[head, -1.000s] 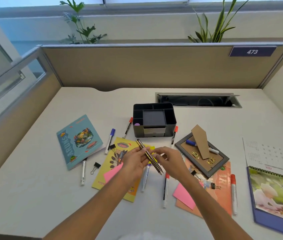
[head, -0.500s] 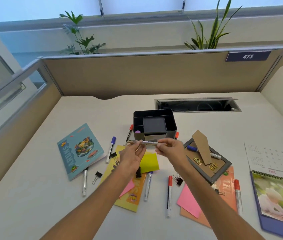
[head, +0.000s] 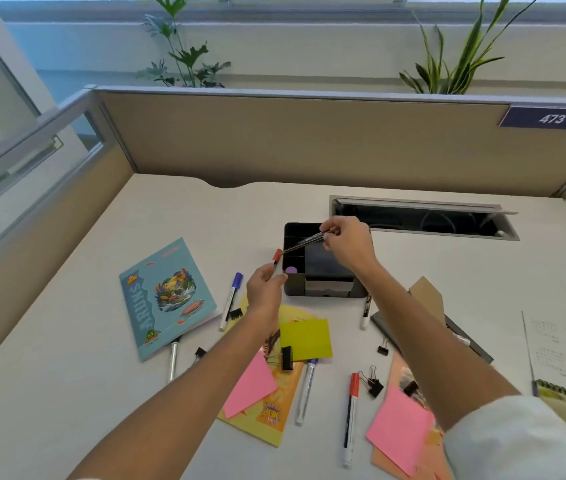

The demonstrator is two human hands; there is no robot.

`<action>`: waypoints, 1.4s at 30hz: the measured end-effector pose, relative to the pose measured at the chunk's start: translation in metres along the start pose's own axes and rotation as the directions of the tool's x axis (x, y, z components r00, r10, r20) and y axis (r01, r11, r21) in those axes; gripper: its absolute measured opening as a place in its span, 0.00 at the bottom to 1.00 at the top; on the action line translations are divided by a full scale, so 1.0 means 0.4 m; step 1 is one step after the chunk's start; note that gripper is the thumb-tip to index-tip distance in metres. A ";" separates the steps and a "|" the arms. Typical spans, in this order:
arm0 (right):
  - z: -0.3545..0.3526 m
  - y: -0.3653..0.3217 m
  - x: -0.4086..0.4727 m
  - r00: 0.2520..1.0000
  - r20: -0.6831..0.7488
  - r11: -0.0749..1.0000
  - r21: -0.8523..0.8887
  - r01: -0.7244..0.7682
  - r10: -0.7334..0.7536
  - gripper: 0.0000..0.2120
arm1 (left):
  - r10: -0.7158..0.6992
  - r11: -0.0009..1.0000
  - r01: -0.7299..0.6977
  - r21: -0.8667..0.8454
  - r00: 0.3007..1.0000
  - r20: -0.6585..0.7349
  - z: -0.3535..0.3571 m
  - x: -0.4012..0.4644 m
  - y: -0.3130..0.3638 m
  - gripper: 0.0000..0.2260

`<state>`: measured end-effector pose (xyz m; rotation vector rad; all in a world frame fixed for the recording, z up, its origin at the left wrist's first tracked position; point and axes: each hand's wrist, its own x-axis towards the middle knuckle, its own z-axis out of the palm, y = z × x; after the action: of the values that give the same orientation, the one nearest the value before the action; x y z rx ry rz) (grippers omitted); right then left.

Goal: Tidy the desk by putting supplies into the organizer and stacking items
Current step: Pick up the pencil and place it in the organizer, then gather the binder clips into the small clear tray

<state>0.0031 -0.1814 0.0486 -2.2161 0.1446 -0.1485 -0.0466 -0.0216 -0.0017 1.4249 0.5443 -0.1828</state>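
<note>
Right hand [head: 345, 242] pinches pencils [head: 304, 241] over the organizer [head: 323, 292]; left hand [head: 266, 285], beside it, hangs loosely curled, holding nothing; lowering them in likely follows.

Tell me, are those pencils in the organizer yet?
Not fully: the right hand holds the pencils slanted over the organizer, tips at its left compartments.

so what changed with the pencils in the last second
The right hand alone now holds the pencils, carried forward from above the notebooks and tilted over the organizer. The left hand has let go. Markers and notes lie as before.
</note>
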 end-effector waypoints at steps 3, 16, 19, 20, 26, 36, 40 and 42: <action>0.001 0.011 0.046 0.999 0.017 0.996 -0.072 -0.044 0.045 0.10 | 0.045 0.998 -0.045 0.052 0.999 0.005 0.004 0.019 0.008 0.20; 0.047 -0.039 0.085 0.986 0.086 0.924 -0.344 0.166 -0.145 0.15 | 0.200 0.958 -0.223 0.178 0.970 0.141 0.019 0.049 -0.015 0.20; 0.080 -0.039 0.069 0.976 0.140 0.907 -0.368 0.208 -0.167 0.15 | 0.195 0.964 -0.215 0.159 0.972 0.133 0.010 0.042 -0.019 0.21; 0.085 -0.037 0.063 0.977 0.131 0.912 -0.356 0.202 -0.165 0.16 | 0.187 0.967 -0.205 0.150 0.974 0.127 0.002 0.040 -0.020 0.22; 0.078 -0.019 0.007 0.989 -0.013 0.959 -0.244 0.143 -0.150 0.17 | 0.191 0.967 -0.200 0.158 0.979 0.072 -0.111 0.024 -0.042 0.22; 0.139 0.026 -0.224 0.939 0.156 0.937 -0.119 0.327 -0.308 0.07 | 0.222 0.899 -0.171 0.403 0.972 -0.083 -0.393 -0.030 -0.127 0.16; 0.202 0.072 -0.293 0.892 0.417 0.932 -0.222 0.286 -0.174 0.09 | 0.251 0.820 -0.191 0.540 0.967 -0.039 -0.411 -0.053 -0.152 0.14; 0.218 0.092 -0.319 0.869 0.477 0.920 -0.269 0.284 -0.129 0.10 | 0.263 0.793 -0.212 0.571 0.965 -0.007 -0.406 -0.061 -0.160 0.14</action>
<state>-0.1108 -0.1150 -0.0403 -2.5351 -0.3588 0.2998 -0.1359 0.1208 -0.0550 2.0818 0.3846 -0.0808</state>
